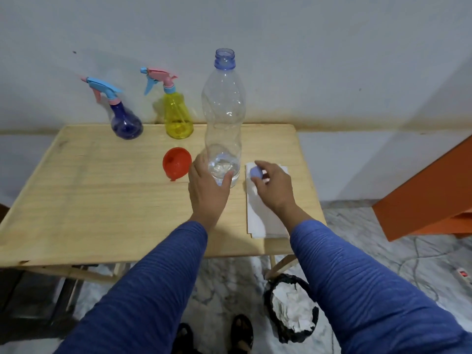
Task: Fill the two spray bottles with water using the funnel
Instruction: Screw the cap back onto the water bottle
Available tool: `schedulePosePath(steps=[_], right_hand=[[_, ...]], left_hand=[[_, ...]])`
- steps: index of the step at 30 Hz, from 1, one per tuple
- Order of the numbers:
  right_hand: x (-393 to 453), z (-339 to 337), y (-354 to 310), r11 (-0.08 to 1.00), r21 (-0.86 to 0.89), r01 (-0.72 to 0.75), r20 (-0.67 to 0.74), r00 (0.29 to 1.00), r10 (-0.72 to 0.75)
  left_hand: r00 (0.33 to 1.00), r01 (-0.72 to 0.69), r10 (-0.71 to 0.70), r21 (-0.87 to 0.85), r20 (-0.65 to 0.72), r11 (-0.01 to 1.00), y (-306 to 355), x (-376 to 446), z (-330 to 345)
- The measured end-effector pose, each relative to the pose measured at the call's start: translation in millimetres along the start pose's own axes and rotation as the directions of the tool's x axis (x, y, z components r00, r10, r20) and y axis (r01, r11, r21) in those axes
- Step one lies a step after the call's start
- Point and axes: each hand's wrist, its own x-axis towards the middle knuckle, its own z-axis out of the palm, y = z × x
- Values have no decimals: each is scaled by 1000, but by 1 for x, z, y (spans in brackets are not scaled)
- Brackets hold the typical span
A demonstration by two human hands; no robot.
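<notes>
Home room, wooden folding table [102, 200], marble floor [383, 238], wastebasket [291, 307]

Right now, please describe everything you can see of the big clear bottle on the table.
The clear plastic bottle stands upright near the middle of the wooden table. It is tall, with a wavy body and a bluish threaded neck. Its mouth is open; the right hand holds a blue cap beside it. Only a little water shows at the bottom. The left hand grips its base. The red funnel lies to its left, apart.
</notes>
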Motion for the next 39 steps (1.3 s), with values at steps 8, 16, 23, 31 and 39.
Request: schedulePosePath(steps=[8,16,23,31,39], right_hand=[[44,-25,-93,885,409,222,-342,937,-77],[74,-49,-148,817,360,452,-312,883,-351],[92,-69,-163,850,144,506,-31,861,-507],[99,-73,-172,875,196,444,11,891,-454],[109,-99,-176,878,174,447,322,816,-480]], left_hand=[[990,-139,132,-323,-42,936,41,50,-13],[998,-47,58,-457,11,888,44,62,-12],[999,-31,48,-447,26,894,40,62,-11],[998,-18,47,-450,53,893,38,65,-12],[994,-22,68,-441,90,897,35,67,-14]])
